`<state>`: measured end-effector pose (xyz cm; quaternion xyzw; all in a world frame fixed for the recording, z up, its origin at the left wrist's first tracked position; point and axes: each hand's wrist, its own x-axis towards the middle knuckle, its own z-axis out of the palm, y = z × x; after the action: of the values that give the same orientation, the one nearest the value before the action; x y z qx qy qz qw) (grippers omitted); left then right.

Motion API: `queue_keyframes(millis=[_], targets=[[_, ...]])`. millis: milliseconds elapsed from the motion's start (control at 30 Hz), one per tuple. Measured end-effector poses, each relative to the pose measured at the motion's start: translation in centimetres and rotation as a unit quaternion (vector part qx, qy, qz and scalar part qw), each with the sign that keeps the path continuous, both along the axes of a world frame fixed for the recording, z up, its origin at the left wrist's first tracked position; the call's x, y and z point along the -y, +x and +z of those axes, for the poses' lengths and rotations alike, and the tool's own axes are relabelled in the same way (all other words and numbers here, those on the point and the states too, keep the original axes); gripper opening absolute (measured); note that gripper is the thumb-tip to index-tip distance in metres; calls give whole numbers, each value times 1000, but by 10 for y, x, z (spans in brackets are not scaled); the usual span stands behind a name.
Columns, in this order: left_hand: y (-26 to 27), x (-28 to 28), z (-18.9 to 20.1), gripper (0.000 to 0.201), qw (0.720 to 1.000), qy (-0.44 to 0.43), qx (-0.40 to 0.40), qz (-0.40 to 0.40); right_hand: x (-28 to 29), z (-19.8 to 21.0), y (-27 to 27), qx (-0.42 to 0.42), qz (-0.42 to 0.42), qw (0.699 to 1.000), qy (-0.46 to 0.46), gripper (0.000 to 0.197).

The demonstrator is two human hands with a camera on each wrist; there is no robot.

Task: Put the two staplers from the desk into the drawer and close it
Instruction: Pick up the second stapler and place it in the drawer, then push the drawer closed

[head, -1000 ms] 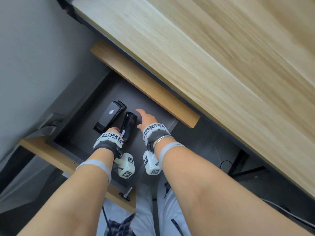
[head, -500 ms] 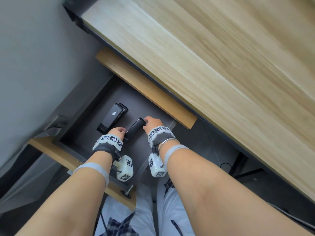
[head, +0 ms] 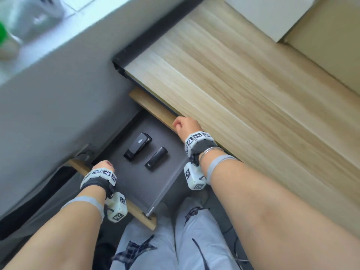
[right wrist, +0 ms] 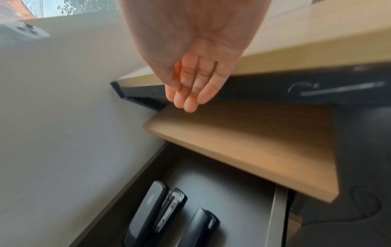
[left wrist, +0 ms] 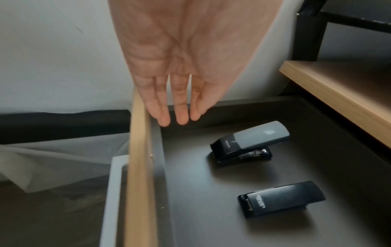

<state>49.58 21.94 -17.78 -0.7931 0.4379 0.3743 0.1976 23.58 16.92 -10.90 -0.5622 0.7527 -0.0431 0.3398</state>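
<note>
Two black staplers lie side by side on the dark floor of the open drawer (head: 171, 172): a larger one (head: 138, 146) (left wrist: 249, 142) (right wrist: 148, 215) and a slimmer one (head: 156, 158) (left wrist: 281, 198) (right wrist: 201, 227). My left hand (head: 103, 166) (left wrist: 180, 115) hovers with straight fingers over the drawer's wooden front panel (left wrist: 137, 167), holding nothing. My right hand (head: 185, 126) (right wrist: 188, 98) is raised beside the desk edge, above the wooden shelf (right wrist: 253, 147), fingers relaxed and empty.
The light wooden desk top (head: 253, 94) overhangs the drawer on the right. A grey wall (head: 58, 104) runs along the left. My legs (head: 175, 240) are below the drawer front. A white box (head: 272, 14) sits at the desk's far side.
Both hands have let go of the slimmer stapler and left it in the drawer. The left hand drew back to the drawer front; the right hand rose toward the desk edge.
</note>
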Motion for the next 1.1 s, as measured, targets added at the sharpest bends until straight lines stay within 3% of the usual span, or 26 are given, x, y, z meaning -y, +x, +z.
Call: queue_keyframes(millis=[133, 233, 400, 533, 633, 766, 1099], targets=[[8, -26, 20, 24, 990, 106, 51, -83, 5, 19, -19, -39, -16, 997, -71, 30], [12, -46, 20, 29, 986, 145, 44, -75, 4, 16, -36, -67, -46, 990, -115, 28], [7, -62, 4, 37, 993, 109, -23, -26, -4, 2, -55, -149, -46, 977, -143, 29], [1, -65, 8, 35, 991, 126, 1, -48, -11, -5, -67, -203, -60, 967, -145, 39], [1, -63, 0, 15, 994, 106, 8, -23, -15, -12, -76, -210, -91, 963, -145, 46], [-8, -52, -11, 38, 999, 39, 3, 31, -21, -17, -90, -221, -114, 960, -130, 50], [-58, -2, -18, 37, 998, 53, -13, 23, -32, -22, -113, -222, -121, 965, -73, 53]])
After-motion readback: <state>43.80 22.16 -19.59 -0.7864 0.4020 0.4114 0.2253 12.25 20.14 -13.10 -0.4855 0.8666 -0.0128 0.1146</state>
